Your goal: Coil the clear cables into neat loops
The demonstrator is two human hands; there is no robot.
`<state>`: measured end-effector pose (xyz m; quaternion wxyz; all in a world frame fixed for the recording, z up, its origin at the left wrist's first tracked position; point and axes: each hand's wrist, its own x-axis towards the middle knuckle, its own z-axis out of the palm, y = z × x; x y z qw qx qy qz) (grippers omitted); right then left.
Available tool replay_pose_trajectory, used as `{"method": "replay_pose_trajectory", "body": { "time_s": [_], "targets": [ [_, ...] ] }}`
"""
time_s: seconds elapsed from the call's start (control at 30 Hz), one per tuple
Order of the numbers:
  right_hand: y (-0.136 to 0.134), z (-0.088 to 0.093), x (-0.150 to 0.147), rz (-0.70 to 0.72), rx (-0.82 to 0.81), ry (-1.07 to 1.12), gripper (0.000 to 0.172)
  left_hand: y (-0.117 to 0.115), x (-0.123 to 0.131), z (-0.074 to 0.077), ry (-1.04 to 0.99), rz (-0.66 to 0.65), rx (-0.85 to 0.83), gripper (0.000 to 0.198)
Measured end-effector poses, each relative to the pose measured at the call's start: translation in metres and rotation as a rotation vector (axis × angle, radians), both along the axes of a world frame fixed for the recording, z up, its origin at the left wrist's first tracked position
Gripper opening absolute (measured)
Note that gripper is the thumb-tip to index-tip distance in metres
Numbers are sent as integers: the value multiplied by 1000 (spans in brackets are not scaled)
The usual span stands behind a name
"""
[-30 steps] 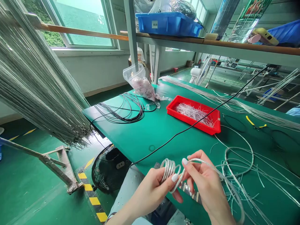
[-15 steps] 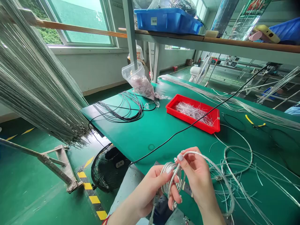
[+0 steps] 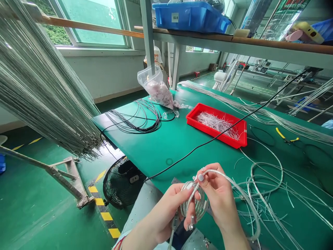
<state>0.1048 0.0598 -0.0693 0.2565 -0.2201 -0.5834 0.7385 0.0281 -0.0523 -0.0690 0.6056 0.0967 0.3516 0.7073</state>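
Observation:
A small coil of clear-jacketed silvery cable [image 3: 201,207] sits in my left hand [image 3: 173,205], whose thumb and fingers are closed around its left side. Below that hand a cable end with a pale connector [image 3: 174,222] hangs down. My right hand [image 3: 217,189] pinches the same cable between thumb and forefinger at the top of the coil. From there a loose length of cable [image 3: 253,208] arcs over the right hand and down its right side. The fingers under the coil are partly hidden.
On the green table [image 3: 156,149] stands a red tray [image 3: 191,121] of thin clear strips. Nearby are a black cable coil [image 3: 148,126], a plastic bag [image 3: 158,90], yellow-handled pliers [image 3: 286,136] and loose cables [image 3: 267,187]. A black fan [image 3: 122,184] stands below the table's left edge.
The coil has turned a little in my left hand, and its loops show wider between the hands. My right hand keeps its pinch in nearly the same place. The view has shifted slightly.

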Motion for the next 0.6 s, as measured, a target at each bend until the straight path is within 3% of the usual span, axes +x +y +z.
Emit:
{"method": "replay_pose_trajectory", "body": {
  "time_s": [0.2, 0.37, 0.43, 0.5, 0.6],
  "targets": [
    [-1, -3, -2, 19, 6, 26, 29, -2, -4, 1, -142, 96, 99, 36],
    [-6, -6, 5, -177, -30, 172, 72, -13, -35, 3, -309, 336, 245, 16],
    [-6, -11, 13, -184, -84, 226, 79, -20, -49, 7, -333, 415, 295, 18],
    [-2, -18, 23, -114, -143, 238, 67, -25, -60, 10, -336, 527, 349, 28],
    [10, -29, 35, 14, -194, 248, 34, -32, -73, 16, -345, 672, 422, 37]
  ]
}}
